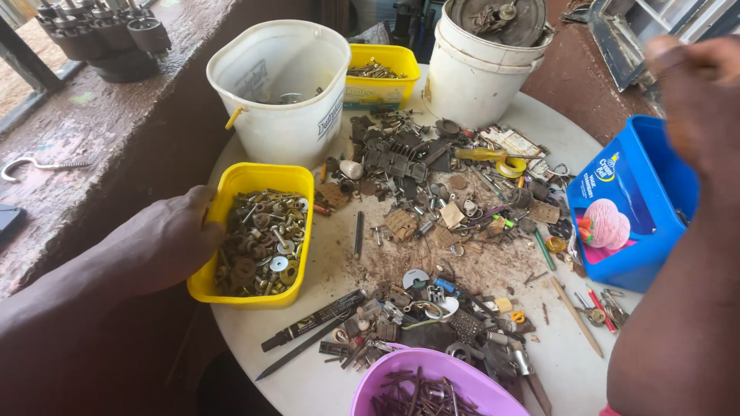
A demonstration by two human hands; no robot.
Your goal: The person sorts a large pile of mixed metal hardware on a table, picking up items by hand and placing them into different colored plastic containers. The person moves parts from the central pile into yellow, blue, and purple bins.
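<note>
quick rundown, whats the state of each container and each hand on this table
left hand: grips the yellow tub's edge
yellow tub: open, full of washers and nuts
white bucket: open, nearly empty
blue tub: open, contents hidden
purple bowl: open, holds rusty nails
right hand: raised, blurred, grip unclear

A round white table [308,385] holds everything. On its left side sits a yellow tub [258,179] full of nuts and washers. At the back stand a big white bucket [289,100], a second yellow tub [381,85] and two white buckets stacked together [470,85]. A blue tub [628,208] sits on the right. A purple bowl [432,366] of rusty nails sits at the front. In the middle lies a messy pile of small metal bits [432,216], with a black marker [312,320] near the front.
</note>
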